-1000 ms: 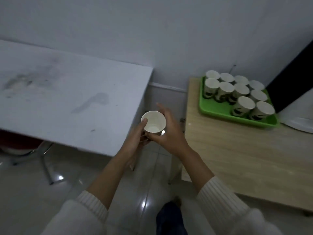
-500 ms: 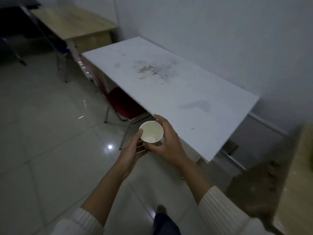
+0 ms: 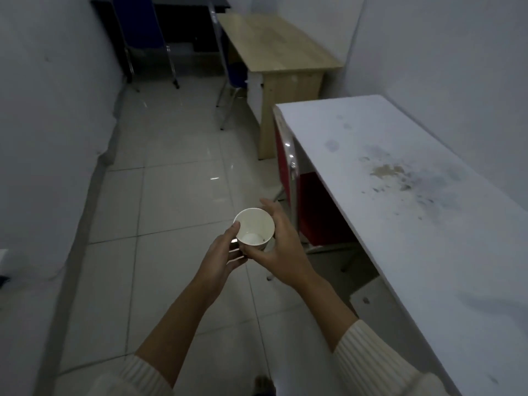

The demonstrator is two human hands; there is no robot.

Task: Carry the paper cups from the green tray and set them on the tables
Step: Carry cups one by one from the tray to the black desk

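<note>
Grips paper cup (image 3: pixel 254 228) upright, mouth up, between curled left hand (image 3: pixel 221 257) and curled right hand (image 3: pixel 283 251). Finds white table (image 3: pixel 400 212) to the right of right hand, the nearer hand.

Cream ribbed-knit sleeves (image 3: pixel 377 364) with banded cuffs, worn on both arms.

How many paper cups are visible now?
1. The paper cup is held between the left hand and right hand over the floor, beside the white table. Others may be out of view.
</note>
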